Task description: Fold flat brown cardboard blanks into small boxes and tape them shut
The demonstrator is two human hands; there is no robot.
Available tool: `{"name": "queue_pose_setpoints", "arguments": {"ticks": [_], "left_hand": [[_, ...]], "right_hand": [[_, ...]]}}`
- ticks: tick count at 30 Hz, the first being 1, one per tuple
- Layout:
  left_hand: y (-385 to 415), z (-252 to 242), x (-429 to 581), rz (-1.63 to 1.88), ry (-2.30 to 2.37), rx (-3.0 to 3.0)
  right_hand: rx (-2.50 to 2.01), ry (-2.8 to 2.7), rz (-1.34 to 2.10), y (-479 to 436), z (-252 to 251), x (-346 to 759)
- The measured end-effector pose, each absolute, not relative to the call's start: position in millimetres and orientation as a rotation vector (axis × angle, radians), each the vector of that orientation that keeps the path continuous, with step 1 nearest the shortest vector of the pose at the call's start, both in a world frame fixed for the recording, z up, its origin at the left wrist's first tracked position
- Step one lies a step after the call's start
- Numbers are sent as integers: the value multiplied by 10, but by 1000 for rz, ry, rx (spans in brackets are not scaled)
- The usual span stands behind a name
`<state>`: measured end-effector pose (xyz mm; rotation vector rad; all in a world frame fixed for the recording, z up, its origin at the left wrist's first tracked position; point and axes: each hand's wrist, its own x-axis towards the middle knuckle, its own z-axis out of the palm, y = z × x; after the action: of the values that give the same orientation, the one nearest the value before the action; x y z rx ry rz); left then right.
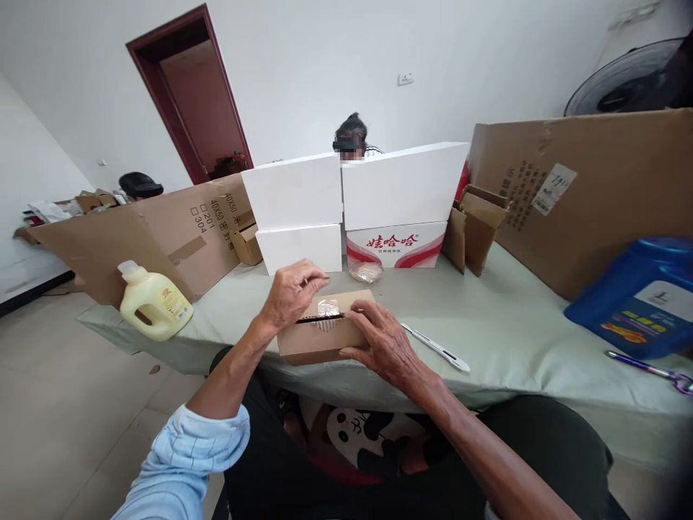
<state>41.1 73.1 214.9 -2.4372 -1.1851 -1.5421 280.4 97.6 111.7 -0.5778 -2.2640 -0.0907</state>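
A small brown cardboard box (319, 345) lies at the table's near edge in front of me. A dark gap runs across its top between the flaps, with a shiny piece of clear tape (328, 308) over the middle. My right hand (382, 336) grips the box's right end, thumb on the near side and fingers on the top. Above the left part of the box, my left hand (292, 292) is closed in a pinch; a tiny dark bit shows at its fingertips, too small to name. Right of the box lies a white utility knife (437, 348).
Behind the box stand white boxes (297, 191) and a roll of clear tape (365, 271). A cream jug (154, 302) is on the left; a blue jug (642, 296) and a purple pen (644, 367) are on the right. Large cardboard panels (585, 188) flank the table. Two people sit beyond.
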Motion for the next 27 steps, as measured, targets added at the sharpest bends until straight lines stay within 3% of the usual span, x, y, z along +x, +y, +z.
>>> {"name": "queue_pose_setpoints", "arguments": {"ticks": [4, 9, 27], "left_hand": [[597, 2314, 262, -1601, -1283, -2391], [466, 2180, 264, -1496, -1319, -2518], [350, 1959, 298, -1217, -1896, -3036]], "right_hand": [[-521, -2152, -179, 779, 934, 2865], [-531, -2070, -246, 548, 726, 2897], [-651, -2022, -206, 381, 615, 2862]]}}
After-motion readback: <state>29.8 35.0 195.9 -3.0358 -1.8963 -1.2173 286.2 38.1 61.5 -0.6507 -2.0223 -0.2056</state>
